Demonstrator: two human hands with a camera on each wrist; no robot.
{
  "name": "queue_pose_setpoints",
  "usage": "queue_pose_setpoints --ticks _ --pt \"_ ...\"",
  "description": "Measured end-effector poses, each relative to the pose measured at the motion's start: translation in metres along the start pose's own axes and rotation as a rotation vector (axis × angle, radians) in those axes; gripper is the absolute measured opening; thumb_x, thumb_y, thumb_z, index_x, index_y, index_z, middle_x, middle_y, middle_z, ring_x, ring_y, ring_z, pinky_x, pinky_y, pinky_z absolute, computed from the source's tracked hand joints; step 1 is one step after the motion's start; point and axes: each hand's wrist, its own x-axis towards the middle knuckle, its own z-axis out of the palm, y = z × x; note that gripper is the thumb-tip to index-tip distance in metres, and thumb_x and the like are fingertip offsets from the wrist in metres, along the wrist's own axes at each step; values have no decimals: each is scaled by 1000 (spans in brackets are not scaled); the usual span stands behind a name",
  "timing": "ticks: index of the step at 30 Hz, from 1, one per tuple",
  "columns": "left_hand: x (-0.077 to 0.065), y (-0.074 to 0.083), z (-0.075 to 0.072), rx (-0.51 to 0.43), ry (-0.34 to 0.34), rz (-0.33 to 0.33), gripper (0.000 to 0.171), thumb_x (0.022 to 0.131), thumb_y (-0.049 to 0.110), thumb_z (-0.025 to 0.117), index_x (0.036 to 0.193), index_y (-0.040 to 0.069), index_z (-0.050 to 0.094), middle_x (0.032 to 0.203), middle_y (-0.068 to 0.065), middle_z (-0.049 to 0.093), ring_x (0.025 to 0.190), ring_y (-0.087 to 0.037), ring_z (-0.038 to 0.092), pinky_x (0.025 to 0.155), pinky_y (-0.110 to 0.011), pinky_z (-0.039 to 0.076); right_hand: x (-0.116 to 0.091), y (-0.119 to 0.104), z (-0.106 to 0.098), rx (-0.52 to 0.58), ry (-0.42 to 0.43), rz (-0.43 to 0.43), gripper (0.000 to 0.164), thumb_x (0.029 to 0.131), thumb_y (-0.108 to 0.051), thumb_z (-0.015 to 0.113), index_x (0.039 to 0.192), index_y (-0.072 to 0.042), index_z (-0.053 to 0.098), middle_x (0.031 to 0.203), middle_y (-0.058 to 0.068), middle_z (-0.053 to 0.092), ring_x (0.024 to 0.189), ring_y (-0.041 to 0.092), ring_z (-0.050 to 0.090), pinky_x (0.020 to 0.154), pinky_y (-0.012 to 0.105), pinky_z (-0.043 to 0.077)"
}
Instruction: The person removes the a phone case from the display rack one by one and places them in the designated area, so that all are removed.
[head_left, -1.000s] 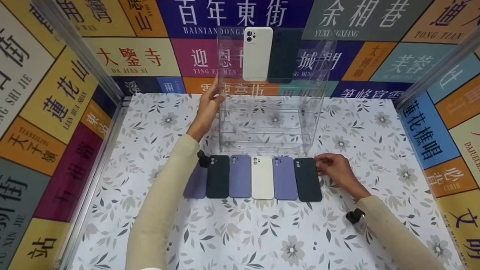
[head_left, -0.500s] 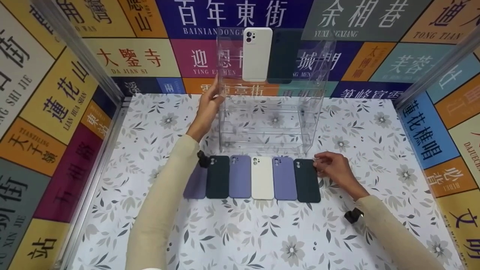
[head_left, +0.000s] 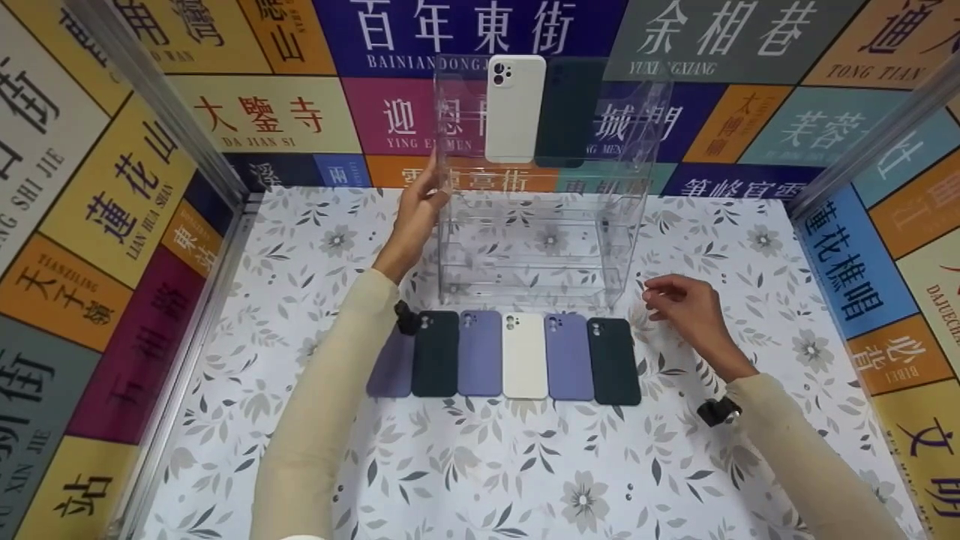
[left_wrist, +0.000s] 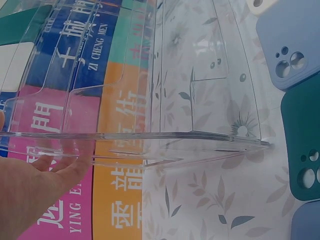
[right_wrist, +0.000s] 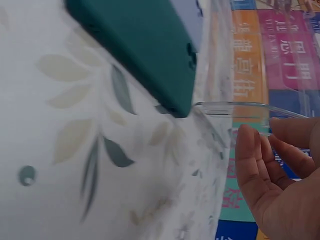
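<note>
My left hand (head_left: 412,221) grips the left side of a clear acrylic display stand (head_left: 525,266), its fingers showing through the panel in the left wrist view. On the stand's top tier, a white phone case (head_left: 515,112) leans beside a dark green phone case (head_left: 570,112). In front, a row of phone cases lies on the table, with a dark green one (head_left: 615,360) at the right end, a purple one (head_left: 570,356) and a white one (head_left: 525,356) beside it. My right hand (head_left: 690,307) hovers right of the row, fingers loosely bent around nothing.
Further left in the row lie a purple case (head_left: 480,352), a dark green case (head_left: 436,352) and another purple case (head_left: 391,367) partly behind my left sleeve. The flower-patterned tablecloth (head_left: 480,472) meets sign-covered walls (head_left: 262,112) at the back and sides.
My right hand has come away from the rightmost dark green case and moved up and to the right. That case shifted slightly left earlier. My left hand stays on the stand.
</note>
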Motion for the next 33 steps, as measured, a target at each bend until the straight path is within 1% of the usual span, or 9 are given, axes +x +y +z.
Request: queue_pose_setpoints --ticks 3,7,9,14,18,24,29,31,33 --pt "0 0 0 -3 0 10 69 112 11 55 175 26 30 167 -12 51 155 -30 47 122 -49 42 4 -9 -3 20 10 -16 31 106 -13 75 129 9 74 115 26 74 89 15 75 74 28 65" --pt "0 1 0 -1 -5 23 70 112 9 54 175 28 30 164 -10 55 151 -24 50 120 -46 44 10 -19 -6 27 28 -53 29 106 -12 75 126 8 75 111 25 75 88 16 75 73 28 65" --pt "0 1 0 -1 -8 26 70 111 9 53 175 28 30 163 -9 55 150 -23 50 121 -45 44 12 -23 -8 17 41 -75 27 106 -13 76 125 7 76 109 21 77 87 15 76 73 28 65" --pt "0 2 1 -4 -20 -4 71 112 10 52 176 30 28 172 -7 46 154 -25 45 126 -52 39 18 -34 -12 7 55 -121 27 106 -13 75 125 5 77 110 19 77 88 11 75 73 26 65" --pt "0 2 1 -3 -23 -14 72 112 11 53 176 32 27 175 -2 42 156 -23 43 127 -55 37 24 -46 -12 4 61 -131 27 107 -13 74 126 5 77 114 21 76 91 14 76 75 26 64" --pt "2 2 1 -15 -11 -20 70 113 10 54 176 27 27 172 -8 46 155 -29 46 126 -51 39 31 -61 -11 -11 88 -153 26 107 -7 71 127 8 75 114 23 76 93 21 76 77 24 64" --pt "1 1 1 -24 -19 -22 70 114 15 54 177 26 26 173 -11 44 154 -35 48 125 -59 40 38 -72 -8 12 102 -177 25 107 -8 73 126 7 76 115 19 77 94 17 75 78 24 63" --pt "1 1 1 -29 -24 -26 70 114 16 54 177 26 25 174 -13 43 153 -34 49 124 -61 40 41 -76 -7 29 105 -179 26 106 -11 75 126 5 77 114 17 77 95 16 75 79 24 63" --pt "1 0 1 -30 -24 -26 70 115 16 54 177 26 25 172 -13 44 152 -32 50 123 -60 42 42 -80 -6 37 104 -180 27 105 -13 76 126 4 78 114 15 78 95 16 75 80 24 63"
